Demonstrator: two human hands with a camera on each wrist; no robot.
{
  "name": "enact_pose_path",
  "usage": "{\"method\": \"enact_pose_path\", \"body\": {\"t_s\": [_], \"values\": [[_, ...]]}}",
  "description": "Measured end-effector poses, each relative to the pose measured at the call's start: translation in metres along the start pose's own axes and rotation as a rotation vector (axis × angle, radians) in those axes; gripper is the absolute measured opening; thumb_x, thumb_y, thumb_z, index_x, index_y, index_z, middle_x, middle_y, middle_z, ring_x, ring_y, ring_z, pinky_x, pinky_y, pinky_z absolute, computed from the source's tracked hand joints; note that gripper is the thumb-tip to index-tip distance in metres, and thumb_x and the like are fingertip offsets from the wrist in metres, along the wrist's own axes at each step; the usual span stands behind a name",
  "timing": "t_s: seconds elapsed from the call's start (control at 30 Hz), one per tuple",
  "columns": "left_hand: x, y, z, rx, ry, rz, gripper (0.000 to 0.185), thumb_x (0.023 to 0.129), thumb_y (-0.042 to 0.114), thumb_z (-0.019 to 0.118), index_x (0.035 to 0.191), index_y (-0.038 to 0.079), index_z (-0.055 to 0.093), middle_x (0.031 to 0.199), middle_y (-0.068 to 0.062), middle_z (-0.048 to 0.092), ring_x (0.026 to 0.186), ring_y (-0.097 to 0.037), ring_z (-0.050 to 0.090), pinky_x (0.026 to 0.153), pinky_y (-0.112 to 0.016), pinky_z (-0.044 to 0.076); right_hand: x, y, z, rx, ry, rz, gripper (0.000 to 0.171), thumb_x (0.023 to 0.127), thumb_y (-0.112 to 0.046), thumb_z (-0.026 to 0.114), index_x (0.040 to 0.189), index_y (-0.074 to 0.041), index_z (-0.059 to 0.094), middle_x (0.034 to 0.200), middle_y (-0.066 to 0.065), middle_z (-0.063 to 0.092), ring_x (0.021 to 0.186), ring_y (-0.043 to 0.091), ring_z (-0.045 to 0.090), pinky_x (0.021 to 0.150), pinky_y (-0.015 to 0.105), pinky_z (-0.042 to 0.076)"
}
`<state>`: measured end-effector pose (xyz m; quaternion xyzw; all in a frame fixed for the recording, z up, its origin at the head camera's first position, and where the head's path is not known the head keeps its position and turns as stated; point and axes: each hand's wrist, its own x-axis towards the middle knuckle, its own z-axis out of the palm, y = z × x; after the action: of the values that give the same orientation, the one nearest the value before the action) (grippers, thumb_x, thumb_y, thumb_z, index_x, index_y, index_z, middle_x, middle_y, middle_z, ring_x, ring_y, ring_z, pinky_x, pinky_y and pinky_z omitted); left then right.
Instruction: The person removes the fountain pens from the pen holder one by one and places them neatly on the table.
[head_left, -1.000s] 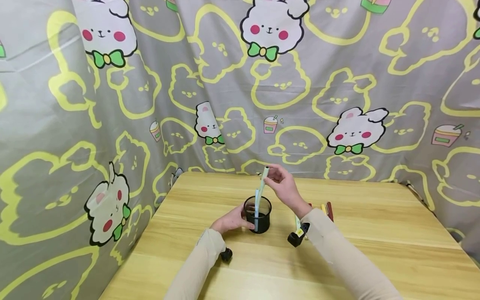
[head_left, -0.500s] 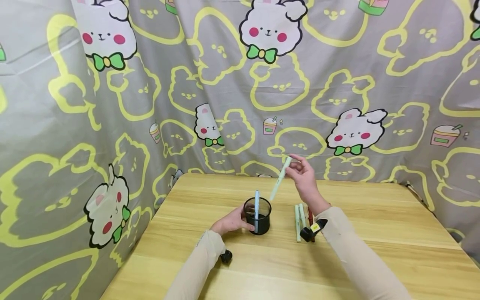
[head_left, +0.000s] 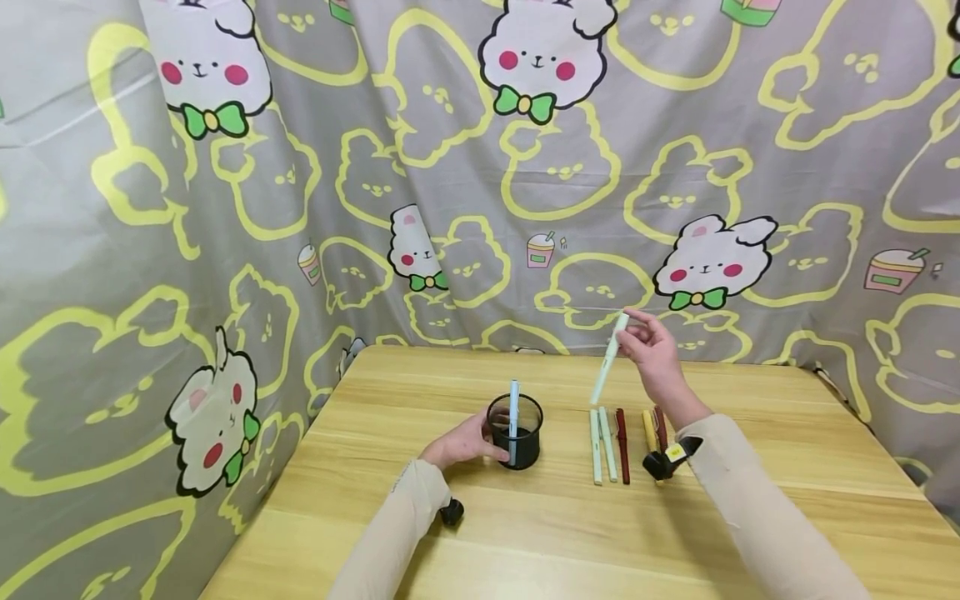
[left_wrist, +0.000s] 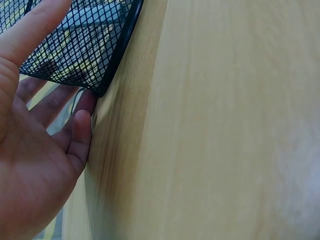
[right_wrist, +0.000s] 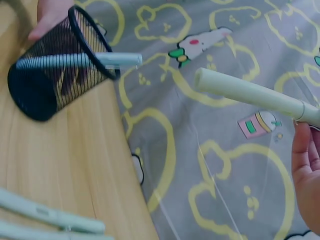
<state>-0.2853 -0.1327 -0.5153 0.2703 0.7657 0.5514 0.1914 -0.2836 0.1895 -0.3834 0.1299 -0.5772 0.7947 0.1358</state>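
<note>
- From the head view I saw the left hand (head_left: 461, 442) resting against the left side of the black mesh pen cup (head_left: 514, 431), which stood upright on the wooden bench (head_left: 750, 500) a little left of its middle
- The left wrist view showed that hand's fingers (left_wrist: 80, 132) fairly straight and spread along the mesh wall, palm to the cup, the little finger down by the bench top; I read the hand as pressing the cup, not curled round it
- One pale blue pen (head_left: 513, 417) stood upright inside the cup, its top sticking out above the rim; the right wrist view showed its barrel through the mesh
- The right hand (head_left: 660, 354) was raised above the bench, well to the right of the cup, and its fingers were pinching the upper end of a pale green pen (head_left: 609, 358)
- That pen hung in the air tilted, lower end pointing down and left, clear of the cup and above the pens lying on the bench
- A row of pens lay side by side on the bench right of the cup: two pale green pens (head_left: 602, 444), then a dark red pen (head_left: 622, 433), then a yellow pen (head_left: 648, 428) and another dark red one partly hidden behind the right wrist
- A grey curtain (head_left: 225, 208) printed with bunnies hung behind and to the left of the bench
</note>
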Motion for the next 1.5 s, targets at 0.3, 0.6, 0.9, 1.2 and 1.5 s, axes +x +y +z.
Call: {"method": "enact_pose_path", "body": {"t_s": [0.3,0.6,0.9,1.2,1.5], "values": [[0.001,-0.002,-0.001,0.003,-0.017,0.009,0.075,0.075,-0.004,0.076,0.138,0.005,0.037,0.136,-0.016,0.046,0.122,-0.026,0.047,0.102,-0.036,0.036,-0.001,0.002,-0.04,-0.032,-0.027,0.08,0.031,0.09,0.003,0.059,0.107,-0.022,0.062,0.085,-0.003,0.066,0.072,0.009,0.064,0.068,0.019,0.052],[0.003,-0.002,-0.002,-0.019,-0.03,0.02,0.077,0.075,-0.007,0.074,0.14,0.002,0.034,0.138,-0.019,0.044,0.126,-0.027,0.043,0.104,-0.034,0.034,-0.005,0.007,-0.082,-0.27,-0.018,0.154,0.024,0.092,-0.01,0.062,0.11,-0.026,0.056,0.087,-0.009,0.067,0.075,0.006,0.065,0.068,0.018,0.052],[-0.001,0.012,-0.003,-0.037,-0.057,0.027,0.077,0.074,-0.011,0.073,0.14,-0.003,0.033,0.138,-0.028,0.04,0.126,-0.036,0.04,0.105,-0.043,0.032,-0.01,0.014,-0.114,-0.458,-0.025,0.173,0.024,0.094,-0.01,0.058,0.115,-0.02,0.053,0.084,-0.015,0.064,0.075,0.003,0.063,0.068,0.019,0.052],[-0.007,0.028,-0.003,-0.024,-0.06,0.025,0.074,0.076,-0.009,0.073,0.139,-0.003,0.034,0.138,-0.028,0.04,0.126,-0.034,0.041,0.104,-0.039,0.033,-0.015,0.021,-0.141,-0.591,-0.055,0.27,0.056,0.096,-0.011,0.055,0.138,0.015,0.028,0.09,0.003,0.063,0.073,0.005,0.062,0.072,0.024,0.053],[-0.006,0.026,-0.004,-0.02,-0.075,0.025,0.075,0.077,-0.007,0.073,0.14,-0.004,0.032,0.137,-0.028,0.04,0.126,-0.037,0.039,0.103,-0.041,0.034,-0.02,0.039,-0.162,-0.751,-0.124,0.36,0.055,0.095,-0.014,0.056,0.136,0.015,0.033,0.085,0.005,0.063,0.072,0.008,0.059,0.071,0.033,0.054]]}}
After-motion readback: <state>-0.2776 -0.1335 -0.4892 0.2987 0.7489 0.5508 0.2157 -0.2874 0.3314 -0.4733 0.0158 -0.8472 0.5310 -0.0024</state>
